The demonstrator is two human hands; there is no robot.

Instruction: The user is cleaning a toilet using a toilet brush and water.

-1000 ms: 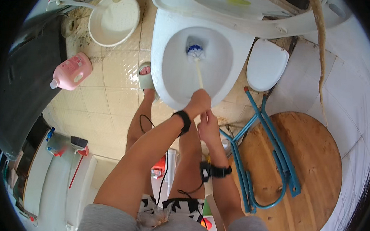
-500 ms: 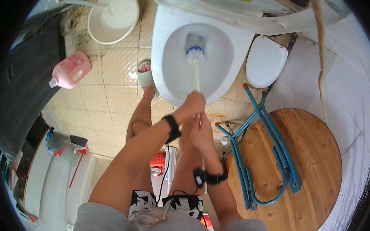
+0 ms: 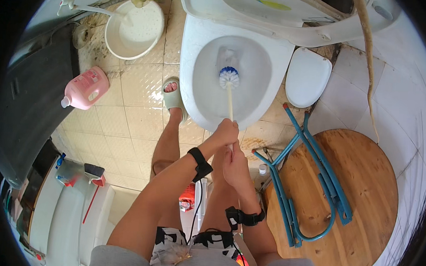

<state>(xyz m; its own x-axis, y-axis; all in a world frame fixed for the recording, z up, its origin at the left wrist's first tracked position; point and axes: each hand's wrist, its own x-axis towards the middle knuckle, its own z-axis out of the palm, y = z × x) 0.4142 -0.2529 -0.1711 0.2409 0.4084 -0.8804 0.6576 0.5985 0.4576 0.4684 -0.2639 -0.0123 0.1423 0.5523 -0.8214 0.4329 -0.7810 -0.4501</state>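
A toilet brush [image 3: 229,78] with white bristles, a blue band and a long pale handle reaches into the white toilet bowl [image 3: 201,79]. Its head lies just short of the drain opening at the far side of the bowl. My left hand [image 3: 224,133] is closed round the handle over the bowl's near rim. Just behind it, closer to me, my right hand [image 3: 235,162] grips the handle's lower end, its fingers partly hidden. Both wrists wear black straps, with a cable running from the left one.
A white basin [image 3: 134,32] and a pink jug [image 3: 86,88] stand on the tiled floor to the left. Right of the toilet are a white lid [image 3: 308,78], a round wooden tabletop [image 3: 369,189] and blue folding legs [image 3: 324,172]. My sandaled foot [image 3: 174,97] is beside the toilet.
The brush head has come slightly toward me, away from the drain opening. Both hands keep their hold on the handle. The whole view has shifted a little, so everything appears lower and farther right.
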